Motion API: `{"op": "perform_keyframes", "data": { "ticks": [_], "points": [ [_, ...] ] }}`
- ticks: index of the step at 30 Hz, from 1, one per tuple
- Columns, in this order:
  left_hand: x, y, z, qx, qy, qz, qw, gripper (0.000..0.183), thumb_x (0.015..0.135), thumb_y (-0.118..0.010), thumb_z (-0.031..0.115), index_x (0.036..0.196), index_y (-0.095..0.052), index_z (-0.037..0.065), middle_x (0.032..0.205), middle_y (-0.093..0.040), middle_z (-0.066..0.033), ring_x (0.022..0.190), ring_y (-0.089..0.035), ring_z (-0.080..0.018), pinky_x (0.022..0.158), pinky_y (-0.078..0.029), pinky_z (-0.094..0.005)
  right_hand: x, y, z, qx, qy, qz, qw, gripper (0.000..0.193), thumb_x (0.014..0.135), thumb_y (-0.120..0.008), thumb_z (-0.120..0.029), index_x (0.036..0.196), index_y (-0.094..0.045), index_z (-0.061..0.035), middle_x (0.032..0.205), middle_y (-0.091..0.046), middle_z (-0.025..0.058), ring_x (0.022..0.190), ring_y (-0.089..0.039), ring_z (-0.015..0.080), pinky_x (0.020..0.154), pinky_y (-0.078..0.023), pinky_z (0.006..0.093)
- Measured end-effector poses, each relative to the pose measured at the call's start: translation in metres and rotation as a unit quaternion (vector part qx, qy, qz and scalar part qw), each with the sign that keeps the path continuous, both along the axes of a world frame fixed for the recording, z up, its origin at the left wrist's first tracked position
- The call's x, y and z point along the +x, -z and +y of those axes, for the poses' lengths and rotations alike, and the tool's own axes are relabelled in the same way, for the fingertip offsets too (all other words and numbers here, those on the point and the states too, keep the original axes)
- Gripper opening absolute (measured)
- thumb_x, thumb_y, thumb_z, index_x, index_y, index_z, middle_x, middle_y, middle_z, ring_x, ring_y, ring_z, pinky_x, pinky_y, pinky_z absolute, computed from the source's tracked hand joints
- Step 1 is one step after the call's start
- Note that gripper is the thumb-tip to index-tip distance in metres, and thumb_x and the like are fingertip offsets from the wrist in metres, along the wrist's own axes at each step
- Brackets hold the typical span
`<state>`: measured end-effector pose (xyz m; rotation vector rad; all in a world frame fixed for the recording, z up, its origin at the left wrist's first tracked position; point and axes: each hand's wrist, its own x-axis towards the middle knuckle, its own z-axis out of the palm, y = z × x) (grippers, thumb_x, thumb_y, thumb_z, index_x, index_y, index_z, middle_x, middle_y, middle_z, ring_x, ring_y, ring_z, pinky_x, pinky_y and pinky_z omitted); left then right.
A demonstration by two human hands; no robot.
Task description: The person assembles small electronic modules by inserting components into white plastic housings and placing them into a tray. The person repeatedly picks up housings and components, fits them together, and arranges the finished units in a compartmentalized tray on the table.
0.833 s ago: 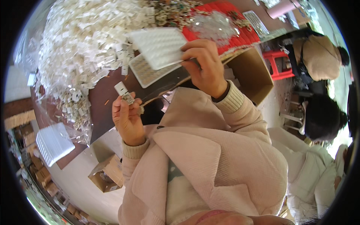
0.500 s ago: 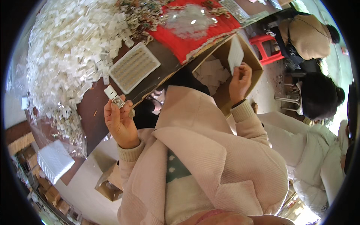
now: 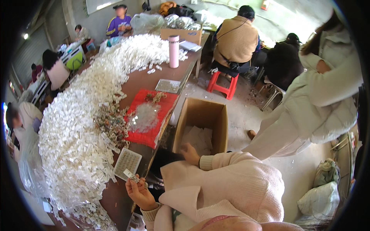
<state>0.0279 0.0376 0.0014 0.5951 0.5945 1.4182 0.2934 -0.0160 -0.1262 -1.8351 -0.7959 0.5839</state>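
Observation:
My left hand (image 3: 140,194) pinches a small white rectangular piece (image 3: 129,173) with a shiny metal-looking part at its lower end. Just beyond it on the table lies a shallow white tray (image 3: 122,156) filled with rows of small round items. My right hand (image 3: 190,154) is at the near side of a tall cardboard box (image 3: 220,127), its fingers loosely stretched to the left. No card shows in that hand. White cards (image 3: 198,135) lie loose inside the box.
A large heap of white pieces (image 3: 77,134) covers the brown table's left part. Beside it are tangled small parts (image 3: 111,123) and a red cloth (image 3: 144,134) bearing clear plastic bits. A pink bottle (image 3: 174,54) stands farther back. A person (image 3: 323,73) stands to my right; others sit beyond.
The white card my right hand held is no longer seen there, and that hand has lowered beside the box. My left hand keeps its white piece. The view has tilted up toward the room.

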Motion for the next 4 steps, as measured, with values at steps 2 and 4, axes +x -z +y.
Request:
{"op": "perform_keyframes", "data": {
  "ticks": [2,4],
  "points": [
    [0.002,0.006,-0.002,0.011,0.030,-0.019,0.999,0.017,0.100,-0.058,0.014,0.113,-0.059,0.001,0.102,-0.069,-0.0164,0.071,-0.060,-0.0136,0.079,-0.054,-0.0327,-0.001,0.007,-0.004,0.006,-0.013,0.000,1.000,0.034,0.093,-0.065,-0.012,0.123,-0.056,0.0009,0.118,-0.066,0.0204,0.110,-0.065,0.0308,0.096,-0.050,0.0391],
    [0.006,0.017,0.001,0.009,0.058,-0.032,0.998,0.023,0.099,-0.062,0.016,0.116,-0.060,0.001,0.105,-0.070,-0.0181,0.072,-0.061,-0.0162,0.081,-0.055,-0.0347,0.004,0.012,-0.004,-0.030,-0.048,0.002,0.998,0.038,0.092,-0.066,-0.016,0.126,-0.056,-0.0011,0.125,-0.064,0.0193,0.119,-0.061,0.0319,0.104,-0.045,0.0395]
  ]
}}
